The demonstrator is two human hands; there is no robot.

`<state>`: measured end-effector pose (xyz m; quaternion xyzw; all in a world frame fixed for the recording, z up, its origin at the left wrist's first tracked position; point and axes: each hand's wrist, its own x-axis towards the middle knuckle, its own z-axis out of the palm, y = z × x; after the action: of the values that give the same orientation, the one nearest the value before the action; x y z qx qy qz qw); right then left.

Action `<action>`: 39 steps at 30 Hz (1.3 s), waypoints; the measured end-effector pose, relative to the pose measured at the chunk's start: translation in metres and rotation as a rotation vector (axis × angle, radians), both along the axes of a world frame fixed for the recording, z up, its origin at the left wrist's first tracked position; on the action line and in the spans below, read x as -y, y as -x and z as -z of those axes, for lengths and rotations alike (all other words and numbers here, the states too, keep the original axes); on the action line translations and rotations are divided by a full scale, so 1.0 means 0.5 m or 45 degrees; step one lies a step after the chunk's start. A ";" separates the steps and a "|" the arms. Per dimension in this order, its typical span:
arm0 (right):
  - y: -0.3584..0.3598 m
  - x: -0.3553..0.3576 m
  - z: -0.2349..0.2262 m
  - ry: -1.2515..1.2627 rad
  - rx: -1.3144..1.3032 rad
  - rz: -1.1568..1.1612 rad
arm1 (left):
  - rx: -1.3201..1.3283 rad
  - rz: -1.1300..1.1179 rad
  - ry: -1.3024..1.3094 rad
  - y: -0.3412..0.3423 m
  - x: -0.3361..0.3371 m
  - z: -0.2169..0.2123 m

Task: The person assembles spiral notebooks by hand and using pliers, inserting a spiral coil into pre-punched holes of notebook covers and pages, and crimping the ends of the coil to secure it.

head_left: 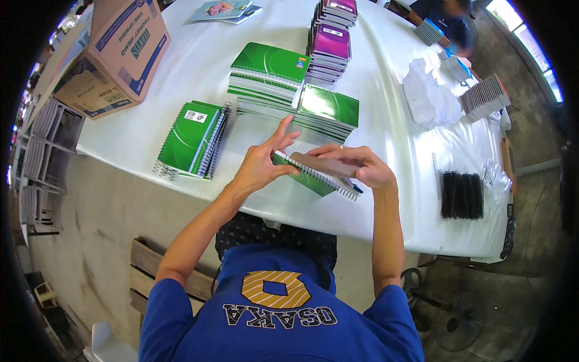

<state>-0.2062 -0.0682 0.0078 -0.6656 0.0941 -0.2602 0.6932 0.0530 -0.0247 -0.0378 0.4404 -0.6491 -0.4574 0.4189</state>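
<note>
Near the table's front edge, a green notebook (315,183) is tilted up between my hands, a wire coil (329,181) running along its edge and sticking out past the lower right end. My left hand (260,164) grips the notebook's upper left end, thumb below and fingers raised. Over its right part, the fingers of my right hand (373,169) are curled beside a brown board-like piece (324,165), blurred. Under that hand shows a slim blue-tipped tool (354,186), pen-like; its exact kind is unclear.
Green notebooks (268,63) and more (329,102) are stacked ahead, purple ones (330,42) behind. Spiral-bound green notebooks (188,136) lie left, beyond them a cardboard box (129,54). Black coils (461,194) and white plastic (429,93) are right. A person (446,21) works at far right.
</note>
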 end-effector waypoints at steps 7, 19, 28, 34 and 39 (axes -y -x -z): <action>-0.020 -0.001 -0.024 0.029 -0.350 0.069 | -0.078 0.058 -0.083 -0.012 -0.003 -0.003; 0.206 -0.119 -0.049 0.353 -0.967 0.956 | -0.199 0.451 -0.166 -0.038 0.012 0.005; 0.010 -0.155 0.119 1.358 -1.312 1.331 | 0.214 -0.109 0.538 -0.034 -0.026 -0.040; -0.068 -0.220 0.042 0.650 -0.962 1.300 | 0.825 -0.388 0.736 -0.019 -0.065 -0.038; -0.120 -0.242 0.016 0.916 -0.823 1.245 | 0.840 -0.471 0.812 0.001 -0.068 -0.039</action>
<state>-0.1464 0.0528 -0.0003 -0.7795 0.4936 -0.3466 0.1692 0.0527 0.0091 -0.0181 0.5195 -0.7656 0.0099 0.3793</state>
